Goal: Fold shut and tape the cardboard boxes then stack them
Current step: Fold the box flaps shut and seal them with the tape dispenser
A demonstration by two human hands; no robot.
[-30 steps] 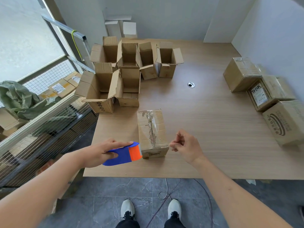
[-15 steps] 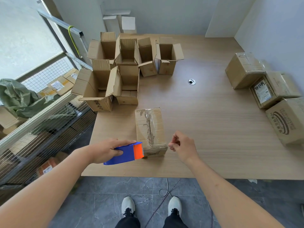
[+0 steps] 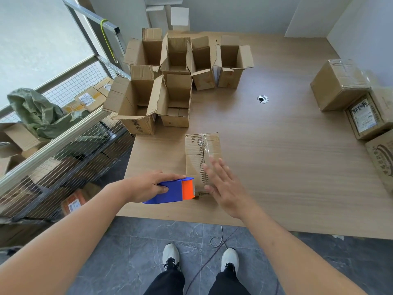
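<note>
My right hand [image 3: 225, 188] blurs and hides the taped box's [image 3: 202, 154] near end, while the frame's right edge cuts off the printed box [image 3: 382, 160].

A white label [image 3: 365, 116] on a sealed cardboard box [image 3: 374, 116] at the table's right edge carries black handwritten characters and small print, none legible
</note>
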